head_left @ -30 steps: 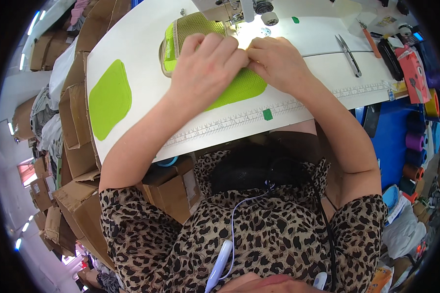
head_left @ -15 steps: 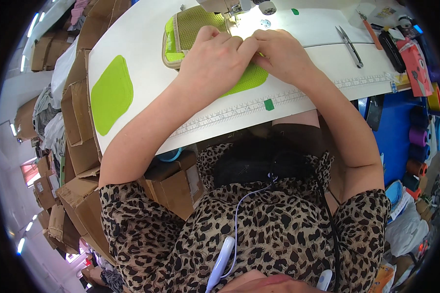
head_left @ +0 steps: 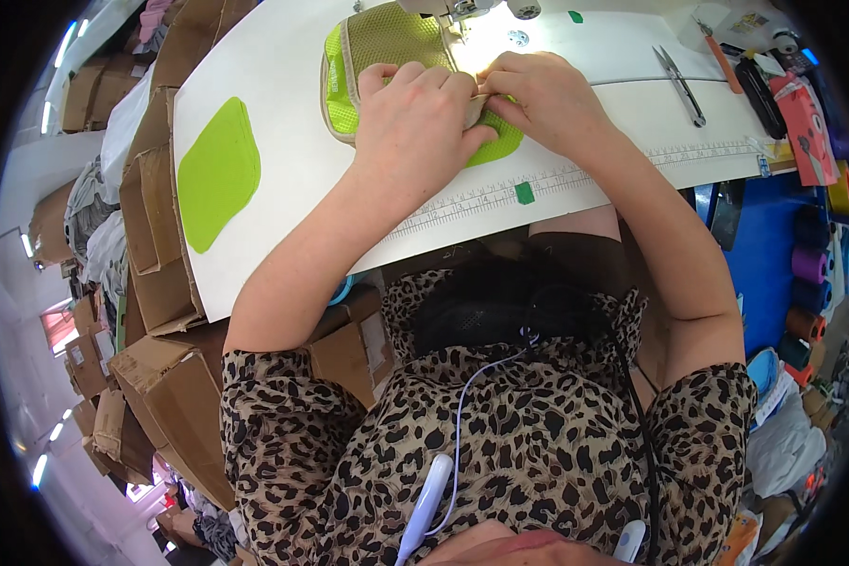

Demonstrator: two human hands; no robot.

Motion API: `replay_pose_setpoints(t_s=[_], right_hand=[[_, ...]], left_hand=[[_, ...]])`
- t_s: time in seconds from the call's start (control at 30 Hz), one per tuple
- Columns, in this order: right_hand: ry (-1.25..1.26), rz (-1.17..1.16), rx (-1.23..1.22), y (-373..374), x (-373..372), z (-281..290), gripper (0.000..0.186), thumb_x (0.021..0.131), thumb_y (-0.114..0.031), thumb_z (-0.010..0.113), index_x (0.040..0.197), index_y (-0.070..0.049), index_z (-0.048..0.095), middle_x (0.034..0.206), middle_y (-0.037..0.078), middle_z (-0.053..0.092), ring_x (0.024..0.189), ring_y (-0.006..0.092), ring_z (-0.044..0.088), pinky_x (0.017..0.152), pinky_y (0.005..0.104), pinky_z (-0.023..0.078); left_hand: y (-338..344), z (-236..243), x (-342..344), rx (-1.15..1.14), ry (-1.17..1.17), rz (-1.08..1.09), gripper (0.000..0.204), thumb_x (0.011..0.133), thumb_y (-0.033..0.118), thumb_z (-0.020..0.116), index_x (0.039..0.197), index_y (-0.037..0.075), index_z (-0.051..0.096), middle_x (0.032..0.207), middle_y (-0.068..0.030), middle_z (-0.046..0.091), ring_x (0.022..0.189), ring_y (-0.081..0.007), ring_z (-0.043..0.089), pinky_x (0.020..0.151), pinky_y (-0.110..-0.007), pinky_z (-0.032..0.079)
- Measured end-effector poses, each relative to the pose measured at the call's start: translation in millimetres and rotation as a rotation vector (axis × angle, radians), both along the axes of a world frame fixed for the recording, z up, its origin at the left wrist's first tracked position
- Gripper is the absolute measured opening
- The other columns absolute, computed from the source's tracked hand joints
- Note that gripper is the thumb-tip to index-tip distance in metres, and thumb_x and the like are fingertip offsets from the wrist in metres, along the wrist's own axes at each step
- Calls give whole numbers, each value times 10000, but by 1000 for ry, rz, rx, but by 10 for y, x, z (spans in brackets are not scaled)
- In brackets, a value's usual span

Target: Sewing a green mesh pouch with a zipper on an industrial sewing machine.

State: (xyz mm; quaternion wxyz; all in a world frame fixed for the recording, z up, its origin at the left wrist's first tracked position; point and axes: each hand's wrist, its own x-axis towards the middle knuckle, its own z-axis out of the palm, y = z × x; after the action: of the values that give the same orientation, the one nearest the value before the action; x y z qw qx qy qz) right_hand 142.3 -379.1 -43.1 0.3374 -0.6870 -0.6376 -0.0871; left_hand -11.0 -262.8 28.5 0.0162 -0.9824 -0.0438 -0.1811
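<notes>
A lime-green mesh fabric piece with beige edge binding lies on the white sewing table, partly under the sewing machine head. My left hand rests over its near side, fingers curled onto the fabric and the thumb by a flap. My right hand pinches the beige-bound edge close to the left fingertips, beneath the lit needle area. Part of the green fabric shows below both hands; the exact grip of the fingertips is partly hidden. Off to the left lies a flat green fabric panel, untouched.
A printed ruler strip runs along the table's near edge. To the right lie thread snips, an orange-handled tool and a black case. Cardboard boxes crowd the left; thread spools stand at the right.
My left hand has shifted slightly right and its fingers have spread a little over the fabric. A beige-bound edge now shows between the two hands.
</notes>
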Motion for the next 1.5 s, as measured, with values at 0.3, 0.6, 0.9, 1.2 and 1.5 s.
replay_pose_setpoints(t_s=[0.3,0.6,0.9,1.2,1.5], right_hand=[[90,69,-26,-88,45,19,159,826,-136,702,980,-93,700,926,41,678,892,278,656,843,395,519],[300,82,-178,-311,-5,85,252,835,-50,642,1082,-75,687,1105,94,675,1089,296,618,974,409,492],[93,47,-147,-557,-190,210,245,818,-65,674,1058,-87,715,1128,58,647,1196,245,597,1100,440,427],[150,13,-154,-554,-264,250,330,809,-17,664,1123,-115,684,1137,62,653,1235,257,595,1115,451,416],[25,11,-116,-539,-265,245,349,791,-59,680,1136,-112,691,1102,70,626,1118,251,609,1087,435,427]], left_hand=[[-41,-96,35,148,-22,-122,77,774,180,724,814,121,696,807,15,639,858,-172,617,927,-390,423],[-223,-214,-131,130,17,-112,108,739,111,675,847,106,665,894,7,591,919,-182,579,966,-394,431],[-224,-165,-163,-52,125,-155,210,769,95,692,974,50,678,901,-53,579,894,-231,603,853,-368,510],[-286,-22,-161,-10,183,-126,155,785,99,683,929,45,667,856,-56,572,846,-230,602,787,-367,496],[-341,22,-152,40,269,-103,153,809,141,692,886,17,645,880,-71,597,852,-246,613,806,-381,482]])
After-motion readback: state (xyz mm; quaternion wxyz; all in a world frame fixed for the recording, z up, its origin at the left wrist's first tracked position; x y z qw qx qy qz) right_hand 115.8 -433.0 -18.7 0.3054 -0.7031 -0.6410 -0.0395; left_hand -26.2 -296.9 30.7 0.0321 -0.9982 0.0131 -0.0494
